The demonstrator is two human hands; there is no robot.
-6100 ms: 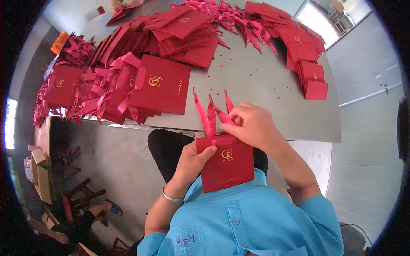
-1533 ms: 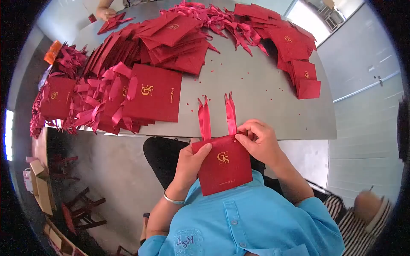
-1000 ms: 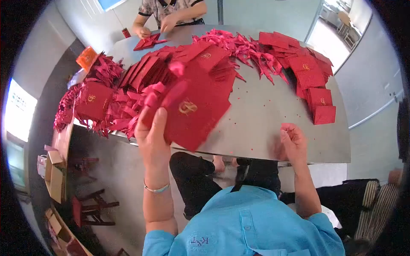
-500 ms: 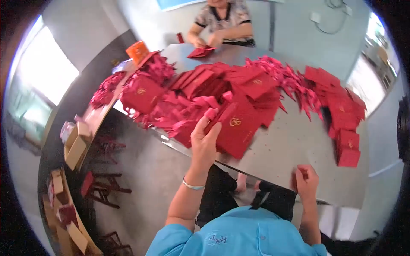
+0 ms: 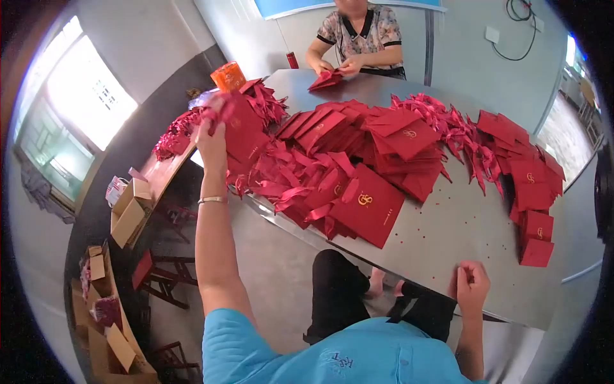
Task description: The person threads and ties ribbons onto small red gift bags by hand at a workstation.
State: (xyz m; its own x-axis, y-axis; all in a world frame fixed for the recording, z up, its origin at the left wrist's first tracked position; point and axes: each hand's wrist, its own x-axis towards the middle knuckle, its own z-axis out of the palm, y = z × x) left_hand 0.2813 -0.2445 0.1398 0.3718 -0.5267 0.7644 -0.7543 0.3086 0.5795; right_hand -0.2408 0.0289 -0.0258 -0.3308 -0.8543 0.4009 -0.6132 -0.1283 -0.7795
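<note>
My left hand (image 5: pixel 211 142) reaches out to the left side of the table, fingers closed on a red ribbon (image 5: pixel 219 107) that is blurred by motion. Right beside it lies a dark red gift bag (image 5: pixel 246 131) on a stack with ribbon handles. My right hand (image 5: pixel 472 286) rests at the table's near edge, fingers loosely curled in with nothing showing in them. Between the hands, a red gift bag with a gold logo (image 5: pixel 369 203) tops a pile, next to a heap of loose ribbon handles (image 5: pixel 294 176).
More red bags (image 5: pixel 409 137) are piled mid-table, and folded ones (image 5: pixel 534 185) line the right side. Across the table (image 5: pixel 441 233) a person (image 5: pixel 358 38) handles a red bag (image 5: pixel 326 80). An orange tub (image 5: pixel 228 77) stands at the back left. Cardboard boxes (image 5: pixel 131 211) and stools (image 5: pixel 163 272) are at left.
My left hand has swung left, from over the middle pile to the left stack, with pink-red ribbon at its fingers. My right hand stays at the table edge. The view has shifted slightly.
</note>
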